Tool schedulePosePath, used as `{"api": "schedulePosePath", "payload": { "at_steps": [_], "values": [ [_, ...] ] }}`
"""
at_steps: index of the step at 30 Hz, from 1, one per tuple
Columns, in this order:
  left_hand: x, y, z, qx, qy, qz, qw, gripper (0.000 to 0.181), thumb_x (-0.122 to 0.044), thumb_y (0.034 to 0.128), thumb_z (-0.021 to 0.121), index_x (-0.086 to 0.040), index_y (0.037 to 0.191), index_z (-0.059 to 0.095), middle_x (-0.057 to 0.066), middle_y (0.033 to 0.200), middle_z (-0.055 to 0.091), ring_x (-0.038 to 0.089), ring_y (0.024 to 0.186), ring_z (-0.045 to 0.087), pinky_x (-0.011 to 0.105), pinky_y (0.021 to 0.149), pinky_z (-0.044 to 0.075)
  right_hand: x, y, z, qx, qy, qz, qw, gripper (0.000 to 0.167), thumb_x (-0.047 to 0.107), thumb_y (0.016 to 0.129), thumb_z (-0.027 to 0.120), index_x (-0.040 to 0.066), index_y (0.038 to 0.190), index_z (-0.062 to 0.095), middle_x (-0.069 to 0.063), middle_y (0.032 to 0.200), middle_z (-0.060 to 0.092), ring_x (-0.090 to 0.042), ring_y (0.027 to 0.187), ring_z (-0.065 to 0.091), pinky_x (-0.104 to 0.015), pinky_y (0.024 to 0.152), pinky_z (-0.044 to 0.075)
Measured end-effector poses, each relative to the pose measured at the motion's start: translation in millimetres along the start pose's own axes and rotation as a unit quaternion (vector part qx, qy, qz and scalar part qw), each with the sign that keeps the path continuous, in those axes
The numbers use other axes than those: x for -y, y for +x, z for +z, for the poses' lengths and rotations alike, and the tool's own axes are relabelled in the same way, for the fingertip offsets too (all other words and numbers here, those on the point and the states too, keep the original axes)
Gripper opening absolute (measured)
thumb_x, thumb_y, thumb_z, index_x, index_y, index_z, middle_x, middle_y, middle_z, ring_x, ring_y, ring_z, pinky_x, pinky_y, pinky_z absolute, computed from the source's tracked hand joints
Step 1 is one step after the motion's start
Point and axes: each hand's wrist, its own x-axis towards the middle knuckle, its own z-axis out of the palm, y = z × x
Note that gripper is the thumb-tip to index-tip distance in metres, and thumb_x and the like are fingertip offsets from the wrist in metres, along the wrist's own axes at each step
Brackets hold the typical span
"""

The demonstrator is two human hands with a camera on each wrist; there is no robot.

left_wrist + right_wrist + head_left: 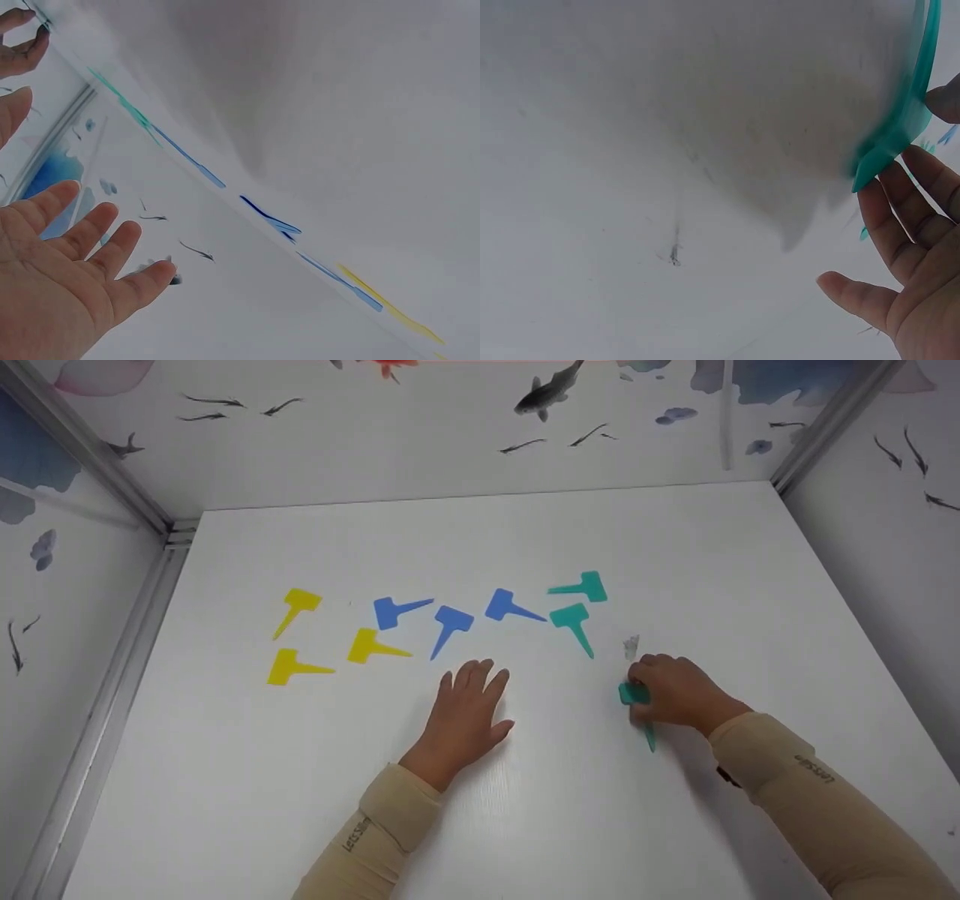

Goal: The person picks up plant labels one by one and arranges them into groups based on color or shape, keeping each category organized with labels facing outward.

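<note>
- Right hand (pixel 675 690) pinches green tag (pixel 634 694), thumb against fingers; left hand (pixel 463 720) holds nothing, fingers spread.
- Tag's at table's (pixel 525 825) right, just nearer than smudge (pixel 631 647); can't tell if fully lifted.
- I'd pinch lightly by wide end (pixel 627 694), tag level, stake (pixel 650 737) free.
- Stake points personward, slightly right; long axis roughly front-to-back.
</note>
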Motion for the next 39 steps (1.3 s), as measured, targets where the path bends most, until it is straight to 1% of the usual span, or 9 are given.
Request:
{"api": "schedulePosePath", "payload": {
  "at_steps": [5,13,20,28,33,39],
  "values": [
    [0.2,-1.0,-0.8,-0.004,0.000,0.001,1.0000,0.065,-0.043,0.0878,0.067,-0.013,0.141,0.046,0.012,0.143,0.044,0.030,0.133,0.039,0.051,0.106,0.037,-3,3.2,3,-0.016,-0.014,-0.011,0.9997,0.034,0.025,0.074,0.074,0.007,0.102,0.066,-0.002,0.090,0.060,-0.020,0.081,0.052,-0.042,0.076,0.048],
    [1.1,-0.9,-1.2,0.006,-0.011,-0.004,0.9999,0.065,-0.043,0.0888,0.066,-0.013,0.142,0.045,0.013,0.144,0.043,0.030,0.135,0.038,0.052,0.108,0.035,-3,6.4,1,-0.007,-0.010,-0.001,0.9999,0.038,0.025,0.074,0.075,0.006,0.106,0.065,-0.005,0.097,0.062,-0.022,0.086,0.053,-0.045,0.080,0.048],
    [1.1,-0.9,-1.3,0.015,-0.009,-0.003,0.9998,0.065,-0.043,0.0895,0.065,-0.013,0.143,0.044,0.012,0.145,0.042,0.030,0.135,0.037,0.051,0.108,0.034,-5,7.6,-1,-0.007,-0.014,-0.002,0.9999,0.037,0.026,0.076,0.073,0.005,0.106,0.066,-0.007,0.097,0.062,-0.023,0.086,0.053,-0.044,0.079,0.048],
    [1.5,-0.7,-0.4,0.022,-0.011,-0.007,0.9997,0.064,-0.043,0.0894,0.065,-0.013,0.143,0.044,0.012,0.146,0.042,0.030,0.135,0.037,0.051,0.109,0.034,-8,11.8,-2,-0.002,-0.017,0.004,0.9998,0.040,0.026,0.077,0.073,0.004,0.109,0.065,-0.010,0.101,0.062,-0.025,0.087,0.054,-0.048,0.083,0.049],
    [1.6,-0.2,0.8,0.020,-0.014,-0.007,0.9997,0.065,-0.043,0.0889,0.065,-0.013,0.143,0.045,0.012,0.145,0.043,0.030,0.135,0.037,0.051,0.108,0.034,-10,14.0,-2,-0.011,-0.022,0.002,0.9997,0.036,0.025,0.076,0.073,0.005,0.105,0.065,-0.008,0.096,0.062,-0.024,0.085,0.054,-0.045,0.080,0.051],
    [0.9,0.4,1.2,0.024,-0.014,-0.009,0.9996,0.066,-0.045,0.0888,0.065,-0.014,0.143,0.044,0.012,0.146,0.042,0.030,0.136,0.036,0.051,0.109,0.034,-10,15.9,-2,-0.012,-0.023,-0.001,0.9997,0.037,0.024,0.076,0.073,0.005,0.107,0.065,-0.009,0.101,0.062,-0.025,0.091,0.054,-0.046,0.081,0.048]
  ]
}}
